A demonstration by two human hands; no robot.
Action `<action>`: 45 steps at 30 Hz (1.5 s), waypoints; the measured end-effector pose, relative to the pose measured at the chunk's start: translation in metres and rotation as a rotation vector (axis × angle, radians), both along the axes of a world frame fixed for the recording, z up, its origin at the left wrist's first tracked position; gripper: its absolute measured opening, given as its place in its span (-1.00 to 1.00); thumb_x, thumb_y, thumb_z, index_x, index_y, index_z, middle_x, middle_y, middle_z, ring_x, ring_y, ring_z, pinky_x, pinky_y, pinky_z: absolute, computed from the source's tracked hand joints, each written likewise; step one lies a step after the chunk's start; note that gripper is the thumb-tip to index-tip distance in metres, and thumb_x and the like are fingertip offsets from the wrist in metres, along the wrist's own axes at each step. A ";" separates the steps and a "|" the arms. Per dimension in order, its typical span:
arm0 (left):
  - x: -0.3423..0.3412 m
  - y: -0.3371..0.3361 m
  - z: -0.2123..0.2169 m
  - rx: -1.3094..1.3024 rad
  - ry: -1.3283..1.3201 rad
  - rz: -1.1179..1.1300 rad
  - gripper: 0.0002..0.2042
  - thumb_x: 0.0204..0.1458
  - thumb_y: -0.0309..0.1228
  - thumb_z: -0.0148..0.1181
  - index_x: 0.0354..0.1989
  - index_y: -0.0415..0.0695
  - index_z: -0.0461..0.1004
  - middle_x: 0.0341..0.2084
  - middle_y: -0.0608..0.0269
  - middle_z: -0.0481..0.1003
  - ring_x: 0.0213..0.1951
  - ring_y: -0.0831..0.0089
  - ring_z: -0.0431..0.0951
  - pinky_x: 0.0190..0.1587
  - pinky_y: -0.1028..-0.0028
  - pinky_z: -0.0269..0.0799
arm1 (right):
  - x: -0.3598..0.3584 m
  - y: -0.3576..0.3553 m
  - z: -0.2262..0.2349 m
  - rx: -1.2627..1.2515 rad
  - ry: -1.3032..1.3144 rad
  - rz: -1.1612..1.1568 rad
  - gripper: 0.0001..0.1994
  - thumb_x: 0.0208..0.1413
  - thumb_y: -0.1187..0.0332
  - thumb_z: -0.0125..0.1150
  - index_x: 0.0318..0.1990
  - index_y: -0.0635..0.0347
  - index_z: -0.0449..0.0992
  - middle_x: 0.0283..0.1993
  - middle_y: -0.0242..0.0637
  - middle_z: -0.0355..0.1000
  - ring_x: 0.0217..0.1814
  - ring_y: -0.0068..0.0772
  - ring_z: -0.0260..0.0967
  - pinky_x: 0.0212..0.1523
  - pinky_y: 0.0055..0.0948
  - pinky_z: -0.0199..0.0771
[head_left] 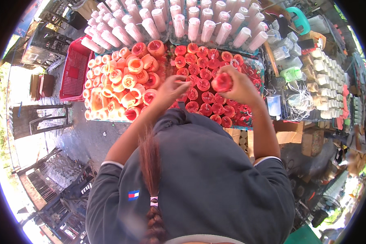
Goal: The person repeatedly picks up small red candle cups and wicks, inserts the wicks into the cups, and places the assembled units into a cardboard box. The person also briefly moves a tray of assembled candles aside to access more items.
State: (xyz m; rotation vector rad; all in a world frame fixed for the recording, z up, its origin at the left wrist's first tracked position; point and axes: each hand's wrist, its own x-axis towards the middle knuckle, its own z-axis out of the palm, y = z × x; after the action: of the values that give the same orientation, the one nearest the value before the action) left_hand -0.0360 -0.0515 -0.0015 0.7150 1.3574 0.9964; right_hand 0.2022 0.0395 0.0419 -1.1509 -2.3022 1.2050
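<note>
My right hand (240, 86) grips a short red candle (222, 82), tilted and lifted over rows of similar red candles (208, 96). To its left is my left hand (175, 88), its fingers curled together over the left side of these rows. Anything small between those fingertips is too fine to make out. Many of the red candles in the rows show pale rims and short wicks. Left of them lies a heap of hollow orange-pink wax cups (129, 80), some with red inside.
Tall pale-pink pillar candles (193, 29) with wicks stand behind. A red plastic basket (74, 70) is at the left. On the right lie a bundle of white string (300, 99), a green cup (291, 74), clear containers (281, 53) and rows of cream-coloured pieces (322, 77).
</note>
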 end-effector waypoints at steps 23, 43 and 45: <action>0.048 0.032 -0.013 0.570 0.223 0.165 -0.62 0.08 -0.45 0.14 0.07 -0.32 0.33 -0.19 0.09 0.52 -0.20 0.54 0.50 -0.14 0.54 0.43 | -0.089 -0.039 -0.066 -0.794 1.287 -0.557 -0.67 0.26 0.08 -0.13 -0.07 0.09 0.44 -0.14 -0.45 0.44 -0.17 -0.62 0.39 -0.27 -0.51 0.49; 0.043 0.041 -0.025 0.305 0.076 0.117 -0.63 0.07 -0.37 0.19 0.03 -0.28 0.40 -0.33 0.33 0.53 -0.35 0.73 0.45 -0.36 0.69 0.41 | -0.086 -0.032 -0.077 -0.847 1.048 -0.581 -0.72 0.25 0.15 -0.06 -0.12 0.15 0.42 -0.24 -0.43 0.41 -0.20 -0.58 0.37 -0.21 -0.47 0.43; 0.042 0.040 -0.013 0.283 0.035 0.083 -0.62 0.06 -0.41 0.19 0.05 -0.29 0.38 -0.32 0.32 0.53 -0.32 0.71 0.45 -0.29 0.68 0.42 | -0.080 -0.030 -0.083 -0.898 1.147 -0.507 -0.70 0.22 0.14 -0.01 -0.04 0.13 0.41 -0.20 -0.43 0.42 -0.16 -0.56 0.37 -0.18 -0.43 0.43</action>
State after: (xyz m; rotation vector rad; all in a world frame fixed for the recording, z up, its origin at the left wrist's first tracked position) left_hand 0.0063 -0.0114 -0.0146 0.8960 1.2982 1.2637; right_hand 0.1220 0.0092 -0.0412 -0.7737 -0.5795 1.9708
